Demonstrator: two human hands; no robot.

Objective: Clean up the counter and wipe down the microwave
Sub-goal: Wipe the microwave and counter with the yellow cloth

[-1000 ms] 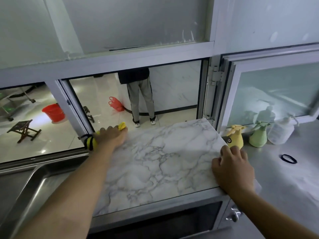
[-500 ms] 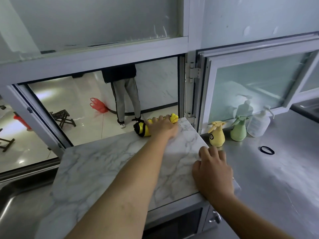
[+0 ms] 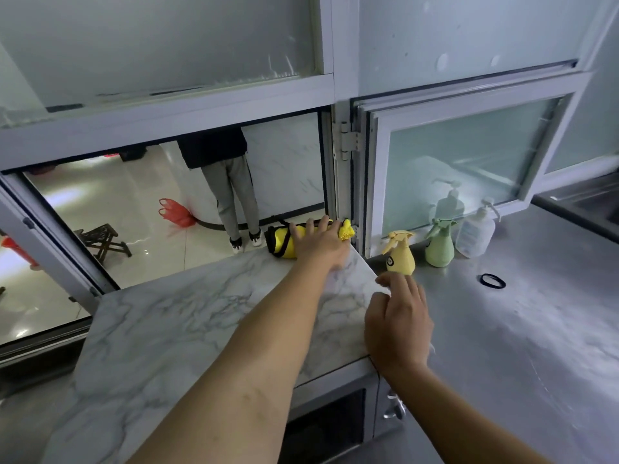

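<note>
- The counter (image 3: 522, 329) is a broad sheet of brushed, dull steel that runs out to the right of the right hand's fingers; it carries pale smears, so I judge its cleaning not yet done.
- The microwave (image 3: 187, 329) has a flat top wrapped in glossy grey-veined marble pattern, lying under both forearms; its dark glass door and a metal knob show below the right wrist.
- Progress, as a judgement: the wipe is on the top's far right corner, so the top looks well along, while the door, the sides and the counter are left.
- The left hand (image 3: 321, 246) lies flat on a cloth, fingers spread and fairly straight, pressing it down at the far edge of the top.
- The right hand (image 3: 398, 326) hovers at the top's right edge, fingers loose and slightly parted, holding nothing that I can see.
- The cloth (image 3: 288, 241) is soft yellow fabric with black trim, bunched into a roll, sticking out left and right of the left fingers.
- A yellow spray bottle (image 3: 400, 252) stands just beyond the right fingertips, pear-shaped and matt.
- A green spray bottle (image 3: 439, 249) and a clear pump bottle (image 3: 475, 234) stand further right.
- A thin black hair band (image 3: 492, 281) lies to the right of the right fingers.
</note>
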